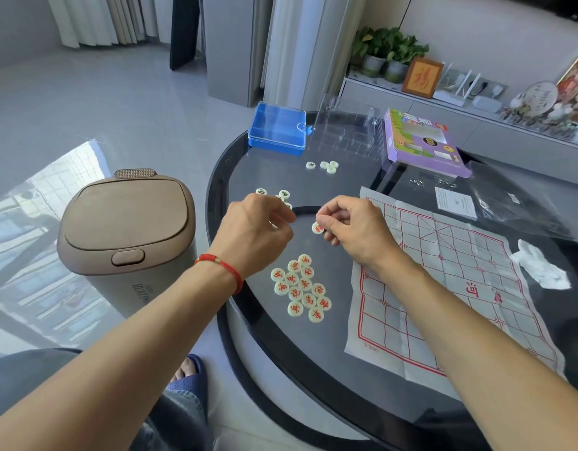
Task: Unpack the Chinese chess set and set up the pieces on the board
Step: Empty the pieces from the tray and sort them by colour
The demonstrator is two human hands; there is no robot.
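Observation:
A paper chess board with red lines lies unfolded on the dark glass table, with no pieces on it. Several pale round pieces with red characters lie in a cluster left of the board. My right hand pinches one red-marked piece above the table. My left hand hovers over a few dark-marked pieces, fingers curled; what it holds is hidden. Several more pale pieces lie farther back.
A blue plastic box and a clear tray stand at the far edge, beside a purple game box. A crumpled white tissue, a paper slip and a plastic bag lie right. A brown bin stands left of the table.

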